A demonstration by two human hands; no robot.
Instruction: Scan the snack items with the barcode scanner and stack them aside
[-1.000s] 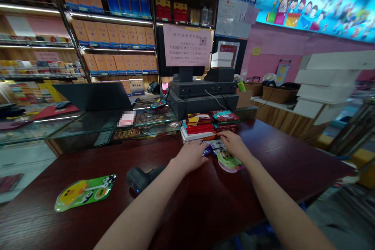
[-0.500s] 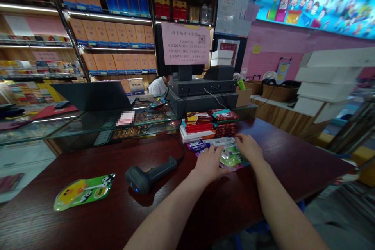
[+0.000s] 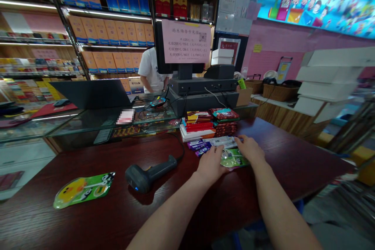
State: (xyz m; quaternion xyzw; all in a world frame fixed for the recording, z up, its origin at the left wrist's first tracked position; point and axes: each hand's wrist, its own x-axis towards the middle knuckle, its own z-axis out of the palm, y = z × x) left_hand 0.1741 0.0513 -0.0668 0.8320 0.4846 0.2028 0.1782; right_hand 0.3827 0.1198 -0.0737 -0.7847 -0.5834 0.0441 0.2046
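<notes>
My left hand (image 3: 211,163) is at the left side of a small pile of flat packs, fingers bent over the edge and thumb low at the front. My right hand (image 3: 251,149) closes on the pile's right side, its fingertips at the far corner. Between them lies a green blister pack (image 3: 234,159), partly covered by my hands, with a pinkish edge under it. Just beyond are purple packets (image 3: 202,147) and a whitish one (image 3: 221,141). A barcode scanner (image 3: 148,175) rests left of my left hand. Farther left lies another green pack with a yellow duck (image 3: 83,190).
Stacked red and white packs (image 3: 199,125) and brown-red packets (image 3: 225,119) stand behind my hands. Beyond is a glass counter with a laptop (image 3: 93,94) and a monitor with a pink sign (image 3: 186,45). A person in a white shirt (image 3: 151,71) stands there. The scanner cord crosses the dark table (image 3: 96,226).
The person behind the counter has risen from low down to standing. My hands stay at the pile, and the green pack between them has shifted slightly.
</notes>
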